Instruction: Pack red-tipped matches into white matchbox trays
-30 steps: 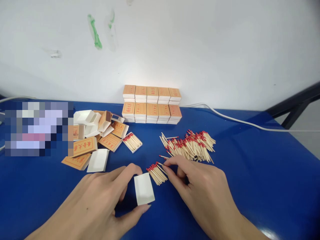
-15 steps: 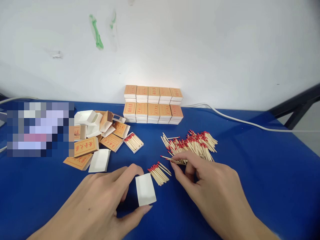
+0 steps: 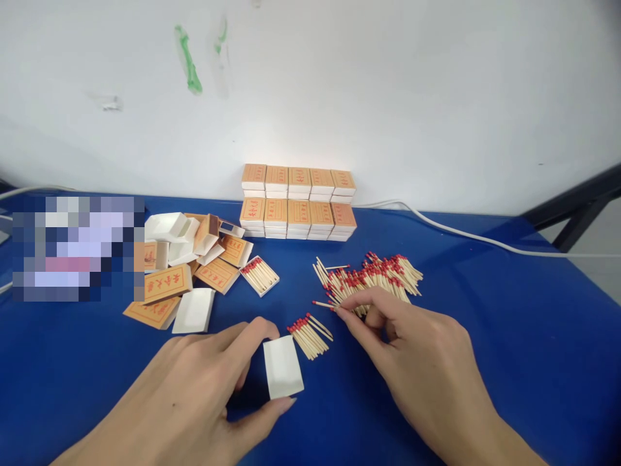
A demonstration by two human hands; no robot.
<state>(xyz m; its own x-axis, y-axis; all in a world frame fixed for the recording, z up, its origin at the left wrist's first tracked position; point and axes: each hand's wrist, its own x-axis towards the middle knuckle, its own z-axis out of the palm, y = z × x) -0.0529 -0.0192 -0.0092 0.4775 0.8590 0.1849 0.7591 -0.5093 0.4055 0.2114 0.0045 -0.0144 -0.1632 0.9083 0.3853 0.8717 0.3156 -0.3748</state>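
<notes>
My left hand (image 3: 204, 382) grips a small white matchbox tray (image 3: 284, 367) between its thumb at the near edge and a finger at the far edge. My right hand (image 3: 407, 353) is closed in a pinch on a matchstick (image 3: 323, 304) at the near left side of a large pile of matches (image 3: 369, 278); a second red head shows just below it. Between the hands lies a small row of matches (image 3: 310, 338), heads facing away, close to the tray's upper right corner. A filled matchbox tray (image 3: 261, 276) with red-headed matches sits farther back.
Stacked orange matchboxes (image 3: 298, 210) stand in two rows against the white wall (image 3: 436, 97). Left of them lie loose matchbox sleeves (image 3: 167, 285) and a white tray (image 3: 194, 310). A white cable (image 3: 466, 236) crosses the blue table (image 3: 509, 336). A blurred patch covers the far left.
My right hand has shifted slightly right, its fingertips still pinched at the edge of the match pile. My left hand and the tray stay in place.
</notes>
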